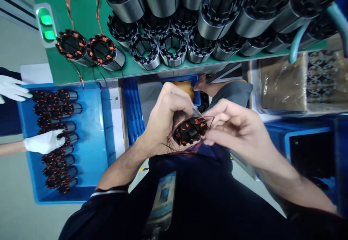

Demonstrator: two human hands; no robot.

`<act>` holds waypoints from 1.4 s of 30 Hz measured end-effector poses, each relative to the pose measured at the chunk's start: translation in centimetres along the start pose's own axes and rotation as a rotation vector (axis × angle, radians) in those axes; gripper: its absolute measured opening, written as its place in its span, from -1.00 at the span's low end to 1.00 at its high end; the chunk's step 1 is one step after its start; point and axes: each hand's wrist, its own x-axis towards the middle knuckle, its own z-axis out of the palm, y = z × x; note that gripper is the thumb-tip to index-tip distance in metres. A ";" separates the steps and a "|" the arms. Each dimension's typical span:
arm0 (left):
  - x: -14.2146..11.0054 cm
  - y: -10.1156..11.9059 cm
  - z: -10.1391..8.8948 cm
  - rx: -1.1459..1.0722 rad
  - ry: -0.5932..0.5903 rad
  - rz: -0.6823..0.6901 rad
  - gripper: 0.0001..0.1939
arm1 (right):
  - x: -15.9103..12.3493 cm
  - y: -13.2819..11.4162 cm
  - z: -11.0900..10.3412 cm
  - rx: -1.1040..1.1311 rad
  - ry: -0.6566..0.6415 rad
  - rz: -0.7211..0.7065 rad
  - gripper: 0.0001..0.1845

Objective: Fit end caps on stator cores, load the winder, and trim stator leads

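My left hand (168, 115) is wrapped round a motor stator (190, 130), a steel cylinder with black slotted ends and copper windings. Its wound end is tilted up toward me, just above my lap. Thin copper wires (174, 147) trail from its lower edge. At the stator's right rim, my right hand (231, 124) pinches a loop of copper wire (209, 117) between thumb and fingers. Two wound stators (104, 50) with long copper leads lie on the green bench at the upper left.
Several bare stators (174, 48) are stacked along the green bench (62, 70). A blue tray (95, 160) at left holds wound stators; a co-worker's white-gloved hand (46, 141) touches one. Teal-handled pliers (296, 42) overhang the bench's right edge. Plastic-wrapped parts (282, 80) stand at right.
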 end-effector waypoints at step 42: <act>-3.8 2.6 1.8 -0.389 -0.131 -0.500 -0.07 | 3.5 0.4 -5.3 -0.241 -0.243 0.123 -0.56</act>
